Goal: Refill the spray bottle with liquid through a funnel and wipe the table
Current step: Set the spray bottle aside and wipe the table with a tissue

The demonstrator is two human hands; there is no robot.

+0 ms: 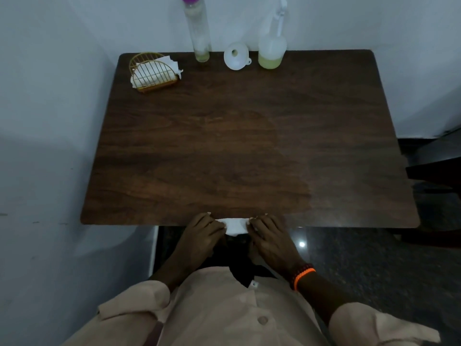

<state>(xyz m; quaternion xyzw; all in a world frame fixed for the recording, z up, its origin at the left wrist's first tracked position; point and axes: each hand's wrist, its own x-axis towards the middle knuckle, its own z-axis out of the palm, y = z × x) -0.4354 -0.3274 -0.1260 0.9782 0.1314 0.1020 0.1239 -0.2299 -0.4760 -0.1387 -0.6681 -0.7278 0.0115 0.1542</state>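
Your bench (249, 146) fills the middle of the frame. At its far edge, near the top middle, a tall bottle (198, 33) stands on the left, a funnel (235, 56) lies in the middle, and the spray bottle (272, 46) stands on the right. A napkin holder (153, 71) sits in the upper left of the bench. At the bottom edge, a folded tissue (235, 226) lies between your left hand (199, 236) and your right hand (270, 238).
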